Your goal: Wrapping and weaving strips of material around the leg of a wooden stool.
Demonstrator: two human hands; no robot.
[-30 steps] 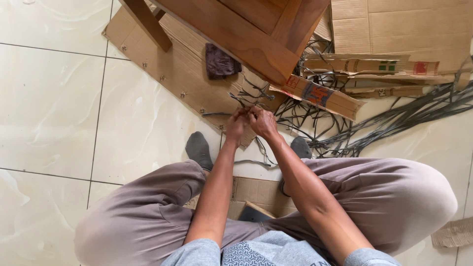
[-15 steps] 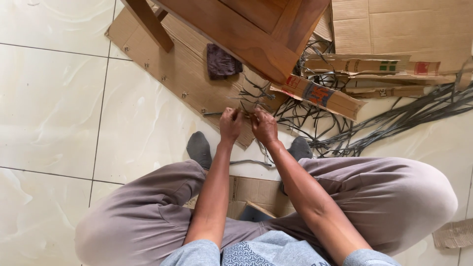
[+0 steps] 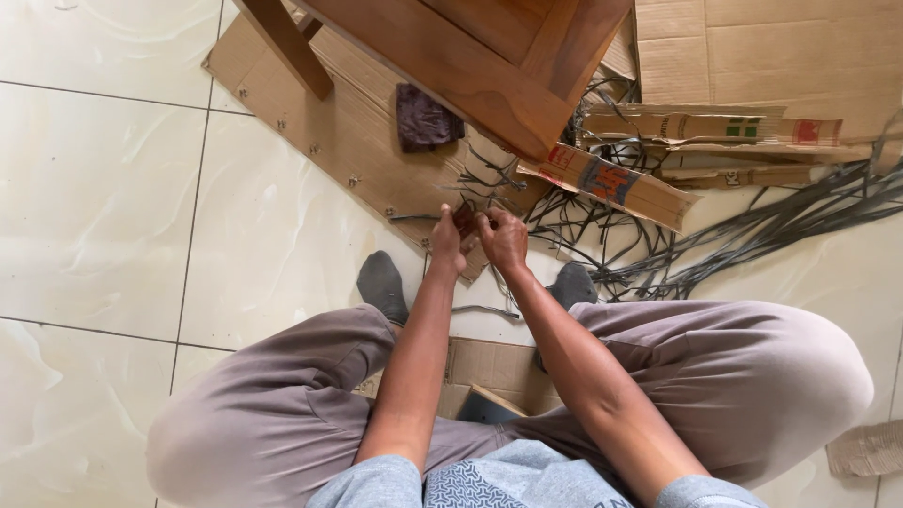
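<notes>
Right now both hands, left hand & right hand, are pinching together on a small dark piece over the cardboard, w/ loose straps nearby likely snagging fingers.

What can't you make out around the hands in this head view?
- Small dark thing between the left hand and right hand: fingers cover it, kind and grip unclear.
- Wooden furniture: cut off by the top edge.
- Dark strips: run off the right edge.
</notes>
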